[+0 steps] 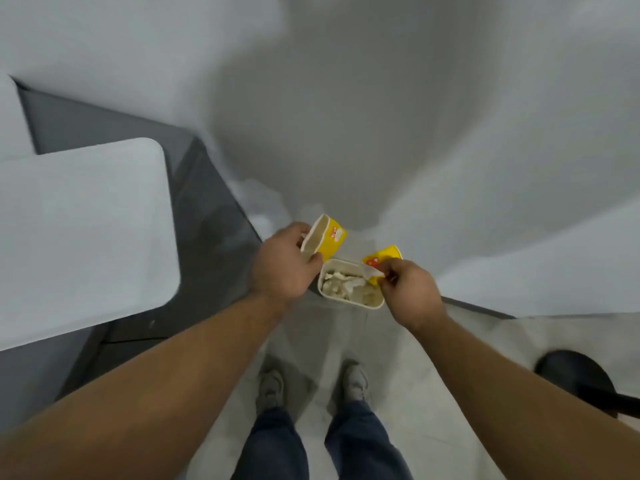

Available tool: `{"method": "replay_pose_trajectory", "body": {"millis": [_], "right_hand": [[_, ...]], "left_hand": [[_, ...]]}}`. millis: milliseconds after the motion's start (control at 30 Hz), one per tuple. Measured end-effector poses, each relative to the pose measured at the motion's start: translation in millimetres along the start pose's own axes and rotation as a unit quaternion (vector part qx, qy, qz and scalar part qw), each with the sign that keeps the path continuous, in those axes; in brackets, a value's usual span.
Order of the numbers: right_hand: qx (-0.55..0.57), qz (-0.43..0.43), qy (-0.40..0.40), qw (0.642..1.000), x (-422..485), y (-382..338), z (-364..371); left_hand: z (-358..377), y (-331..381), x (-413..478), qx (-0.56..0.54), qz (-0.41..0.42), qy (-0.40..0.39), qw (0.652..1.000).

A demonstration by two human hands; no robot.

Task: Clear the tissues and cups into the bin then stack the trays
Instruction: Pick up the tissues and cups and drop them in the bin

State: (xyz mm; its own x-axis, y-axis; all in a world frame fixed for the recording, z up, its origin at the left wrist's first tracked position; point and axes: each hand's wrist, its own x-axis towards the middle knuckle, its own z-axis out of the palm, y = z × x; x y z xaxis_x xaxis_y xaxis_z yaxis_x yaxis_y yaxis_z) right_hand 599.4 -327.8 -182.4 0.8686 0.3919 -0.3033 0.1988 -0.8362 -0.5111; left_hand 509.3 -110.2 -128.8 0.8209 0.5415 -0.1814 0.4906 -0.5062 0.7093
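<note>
A white tabletop [83,216] fills the 9 o'clock side of the view as a person stands over a small cream bin [351,284] on the floor, already holding crumpled tissues. The left hand [282,268], its grip closed on the rim of a yellow cup [323,240], holds it tilted at the bin's 10 o'clock edge. At 2 o'clock, the right hand [410,294] pinches a second yellow cup [381,259] with what appears, through motion blur, to be a tissue. The bin's mouth is narrow: releasing both at once, off-centre, could send a cup onto the floor. No trays are visible.
</note>
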Motion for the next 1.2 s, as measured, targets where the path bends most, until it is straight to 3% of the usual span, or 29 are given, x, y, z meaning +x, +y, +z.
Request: {"method": "replay_pose_trajectory", "body": {"millis": [133, 333, 567, 633, 700, 767, 1000, 1200], "right_hand": [[0.012, 0.035, -0.026, 0.999, 22.2, 59.0, 43.6], [-0.026, 0.046, -0.067, 0.996, 65.3, 129.3, 134.3], [-0.035, 0.042, -0.08, 0.995, 109.9, 176.7, 206.4], [-0.025, 0.049, -0.077, 0.995, 120.2, 183.5, 217.6], [-0.009, 0.063, -0.065, 0.996, 125.9, 189.2, 224.4], [-0.008, 0.075, -0.059, 0.995, 124.3, 193.9, 228.5], [-0.028, 0.099, -0.088, 0.991, 93.2, 184.1, 214.3], [0.053, 0.067, -0.055, 0.995, 78.8, 106.6, 143.0]], "left_hand": [[86.2, -41.4, 12.2, -0.029, -0.074, -0.055, 0.995], [202.3, -124.2, 42.1, -0.087, -0.219, -0.059, 0.97], [284.8, -185.9, 70.1, -0.135, -0.283, -0.059, 0.948], [297.8, -191.2, 75.1, -0.198, -0.314, -0.047, 0.927], [305.3, -192.5, 76.8, -0.297, -0.354, -0.047, 0.886], [304.3, -195.8, 72.4, -0.323, -0.365, -0.062, 0.871], [266.5, -205.1, 37.4, -0.182, -0.31, -0.115, 0.926], [189.0, -136.9, 30.2, -0.195, -0.275, -0.056, 0.94]]}}
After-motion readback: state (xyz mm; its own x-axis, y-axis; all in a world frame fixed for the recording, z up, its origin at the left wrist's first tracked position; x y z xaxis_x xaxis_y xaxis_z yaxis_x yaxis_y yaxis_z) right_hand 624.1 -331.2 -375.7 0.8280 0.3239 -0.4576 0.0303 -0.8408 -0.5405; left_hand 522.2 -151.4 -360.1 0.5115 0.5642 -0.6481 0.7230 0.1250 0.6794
